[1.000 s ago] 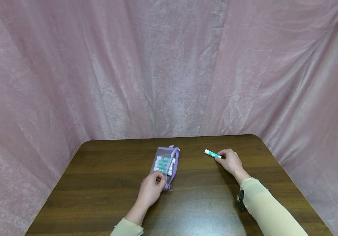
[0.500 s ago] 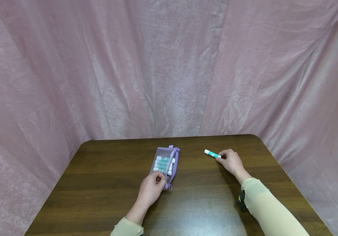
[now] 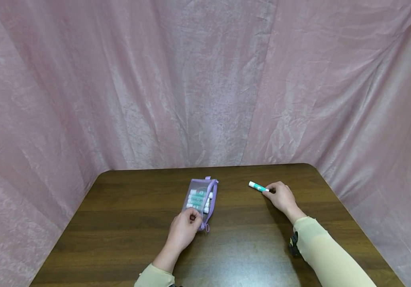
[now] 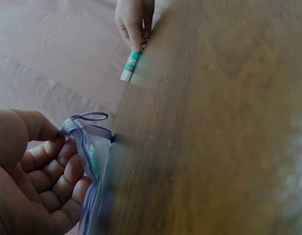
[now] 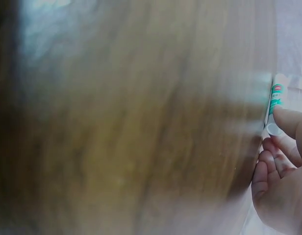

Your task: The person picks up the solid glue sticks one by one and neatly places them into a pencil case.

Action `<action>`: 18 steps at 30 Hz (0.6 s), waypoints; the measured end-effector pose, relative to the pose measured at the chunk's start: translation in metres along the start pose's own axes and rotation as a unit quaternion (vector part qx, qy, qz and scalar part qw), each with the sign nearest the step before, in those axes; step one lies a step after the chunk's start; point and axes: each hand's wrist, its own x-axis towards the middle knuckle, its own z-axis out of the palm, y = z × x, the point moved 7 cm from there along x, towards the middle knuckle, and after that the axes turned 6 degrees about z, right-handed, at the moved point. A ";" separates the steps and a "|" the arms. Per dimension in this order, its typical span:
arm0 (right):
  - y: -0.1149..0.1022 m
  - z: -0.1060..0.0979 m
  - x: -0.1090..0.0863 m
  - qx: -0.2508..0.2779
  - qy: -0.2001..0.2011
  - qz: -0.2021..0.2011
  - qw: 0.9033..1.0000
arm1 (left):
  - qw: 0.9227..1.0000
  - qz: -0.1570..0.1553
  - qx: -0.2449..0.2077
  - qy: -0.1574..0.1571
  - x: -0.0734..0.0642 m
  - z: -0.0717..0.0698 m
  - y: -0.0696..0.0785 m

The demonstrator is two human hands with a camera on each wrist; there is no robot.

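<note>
In the head view a purple-edged mesh zipper pouch (image 3: 199, 185) lies left of the table's middle with its zipper side to the right. Several green and white glue sticks (image 3: 197, 198) show through the mesh. My left hand (image 3: 184, 231) pinches the pouch's near corner between thumb and forefinger, next to the zipper's ring pull (image 4: 89, 116). Farther right, my right hand (image 3: 280, 198) holds one end of a single glue stick (image 3: 258, 187) between thumb and fingers. Its white cap points away to the left. The right wrist view shows this glue stick (image 5: 276, 95) low against the tabletop.
The brown wooden table (image 3: 126, 215) has rounded far corners. A pink velvet curtain (image 3: 191, 79) hangs behind it and along both sides. A dark device (image 3: 293, 244) is strapped to my right wrist by the pale sleeve.
Almost nothing differs. My right hand has shifted very slightly to the right at the glue stick's end; the left hand and the pouch stay where they were.
</note>
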 end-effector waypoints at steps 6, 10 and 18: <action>0.000 -0.002 0.000 0.001 0.007 -0.005 1.000 | 1.000 -0.001 0.004 0.001 0.000 0.000 0.000; 0.001 -0.003 0.000 0.005 0.008 -0.006 1.000 | 1.000 -0.002 0.003 0.000 0.000 0.001 -0.001; -0.001 -0.006 -0.001 0.013 0.006 -0.009 1.000 | 1.000 -0.004 0.005 0.001 0.000 0.000 -0.001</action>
